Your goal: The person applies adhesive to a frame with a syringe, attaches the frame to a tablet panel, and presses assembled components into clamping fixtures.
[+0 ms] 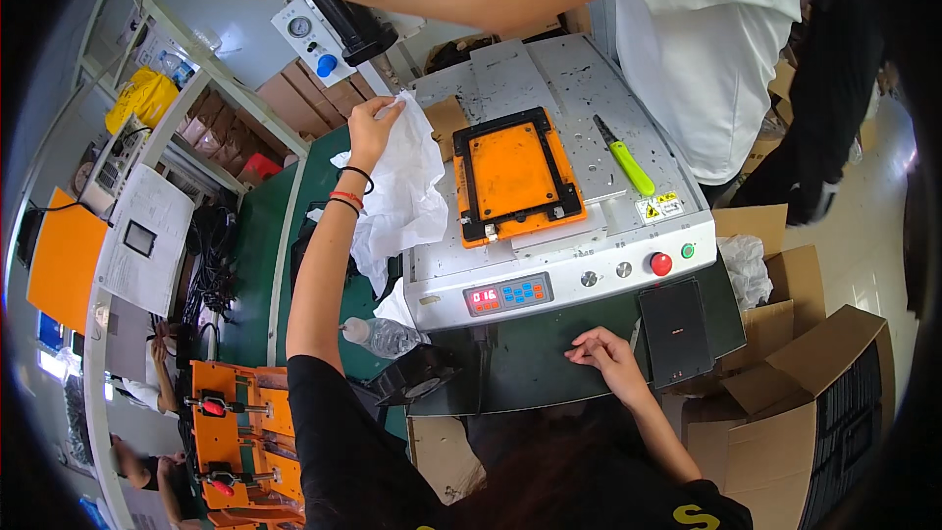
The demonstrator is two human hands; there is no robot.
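The person's left hand (371,130) is pinched shut on the top of a white sheet (407,186). The sheet hangs down in folds by the left edge of the machine (613,299). It may be cloth or paper; that is hard to tell. It looks light, soft and floppy, so it should bend easily and not slip much. If it is paper, it could tear. The top edge, where the fingers are now, seems a good spot to hold, and a loose bottom corner would do too.

The right hand (606,358) is over the worktop (530,373), near its front edge. Its fingers are softly bent and no thing shows in them, but one cannot tell if the tips touch. A black plate (677,334) lies just to its right.

A clear bottle (388,338) is near the machine's front left corner; how full it is cannot be told. Past the worktop's right edge, a big box (765,447) has flat black parts (852,432) standing in it. Behind it, a smaller box (807,285) has crumpled wrap (746,267) in it.
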